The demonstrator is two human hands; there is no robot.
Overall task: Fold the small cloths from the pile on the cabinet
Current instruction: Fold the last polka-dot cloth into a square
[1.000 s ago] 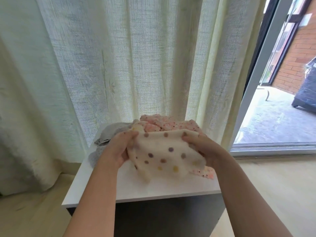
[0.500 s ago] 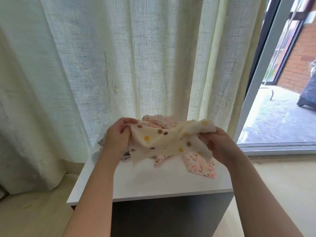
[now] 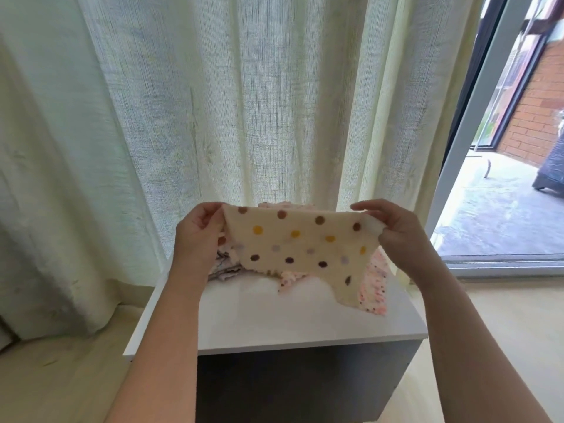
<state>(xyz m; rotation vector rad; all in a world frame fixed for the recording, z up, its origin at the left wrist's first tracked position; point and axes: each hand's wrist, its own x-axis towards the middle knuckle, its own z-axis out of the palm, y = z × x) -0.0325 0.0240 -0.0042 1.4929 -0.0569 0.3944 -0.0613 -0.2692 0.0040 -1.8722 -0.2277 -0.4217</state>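
Observation:
A cream cloth with brown, yellow and purple dots (image 3: pixel 302 245) hangs spread out above the white cabinet top (image 3: pixel 259 319). My left hand (image 3: pixel 198 233) pinches its upper left corner and my right hand (image 3: pixel 396 230) pinches its upper right corner. Its lower edge hangs just above or on the cabinet top; I cannot tell which. Behind it lies the pile: a pink speckled cloth (image 3: pixel 377 288) shows at the lower right, and a greyish cloth (image 3: pixel 225 271) peeks out beside my left wrist. Most of the pile is hidden by the held cloth.
A pale sheer curtain (image 3: pixel 213 117) hangs right behind the cabinet. The cabinet's dark grey front (image 3: pixel 299 389) faces me. A glass door frame (image 3: pixel 467 141) stands at the right, with a terrace beyond. Light wood floor (image 3: pixel 61 377) lies on both sides.
Both hands rose and moved apart, lifting the dotted cloth off the pile and pulling it from a bunched state into a flat hanging sheet.

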